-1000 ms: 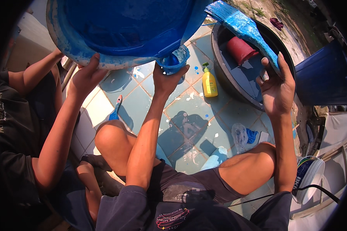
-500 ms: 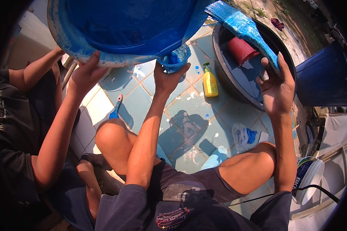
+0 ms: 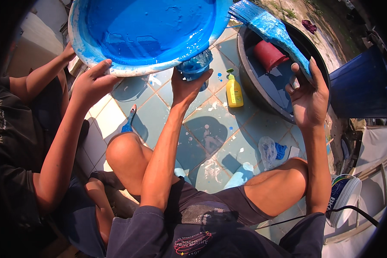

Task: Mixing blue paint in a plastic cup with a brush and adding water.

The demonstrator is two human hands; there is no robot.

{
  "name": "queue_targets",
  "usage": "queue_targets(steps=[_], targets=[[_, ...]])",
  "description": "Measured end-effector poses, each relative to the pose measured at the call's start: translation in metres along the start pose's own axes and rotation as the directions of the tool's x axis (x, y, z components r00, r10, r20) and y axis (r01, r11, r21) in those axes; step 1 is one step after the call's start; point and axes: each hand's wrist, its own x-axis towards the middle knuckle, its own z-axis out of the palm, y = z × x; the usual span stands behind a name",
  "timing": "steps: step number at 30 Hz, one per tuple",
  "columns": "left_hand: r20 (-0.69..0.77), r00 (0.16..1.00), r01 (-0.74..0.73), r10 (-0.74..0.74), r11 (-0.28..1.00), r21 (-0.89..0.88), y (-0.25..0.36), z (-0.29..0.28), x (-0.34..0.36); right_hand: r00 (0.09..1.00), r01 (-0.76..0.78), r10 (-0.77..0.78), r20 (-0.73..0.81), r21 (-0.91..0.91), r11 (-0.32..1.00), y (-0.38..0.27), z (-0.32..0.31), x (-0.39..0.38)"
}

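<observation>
My left hand (image 3: 186,88) is wrapped round a small clear plastic cup (image 3: 195,68) smeared with blue paint. The cup sits right under the near right rim of a large basin (image 3: 135,70) of bright blue paint (image 3: 150,32); whether they touch I cannot tell. A person on my left grips that basin's rim with one hand (image 3: 94,84), while their other hand (image 3: 69,51) is at its far left side. Raised at the right, my right hand (image 3: 309,105) pinches the handle of a wide paintbrush (image 3: 273,34), its blue-coated bristles pointing up and left. What the cup holds is mostly hidden.
A black tub (image 3: 243,75) with dark liquid and a red pail (image 3: 268,56) stands behind the brush. Nearby are a yellow pump bottle (image 3: 234,92), a blue bin (image 3: 361,86), a plastic bag (image 3: 267,152) and a white bucket (image 3: 346,202). A blue-handled brush (image 3: 129,122) lies on the paint-spotted tiles.
The basin has shifted slightly right and changed its tilt, so its paint shows brightly lit. The person's near hand moved with it. Both my hands stay almost where they were.
</observation>
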Motion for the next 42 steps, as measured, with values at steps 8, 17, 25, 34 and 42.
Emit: queue_targets(steps=[8, 17, 25, 34, 42], targets=[[0.012, 0.992, -0.124, 0.125, 0.990, -0.059, -0.003, 0.002, -0.001, 1.000, 0.016, -0.016, -0.020, -0.017, 1.000, 0.001, 0.000, -0.001], [0.127, 0.970, -0.213, 0.207, 0.976, 0.035, -0.006, 0.005, -0.009, 0.999, 0.045, -0.043, 0.030, -0.075, 0.996, 0.000, 0.001, -0.003], [0.180, 0.910, -0.401, 0.373, 0.903, 0.153, 0.000, 0.013, -0.021, 0.950, 0.273, -0.136, 0.282, -0.538, 0.797, -0.003, 0.005, -0.013], [0.182, 0.904, -0.402, 0.386, 0.914, 0.057, -0.017, 0.027, -0.040, 0.923, 0.363, -0.137, 0.358, -0.698, 0.617, -0.017, 0.003, -0.029], [0.295, 0.838, -0.540, 0.459, 0.778, 0.322, -0.018, 0.033, -0.058, 0.944, 0.303, -0.017, 0.330, -0.846, 0.439, -0.025, 0.001, -0.041]])
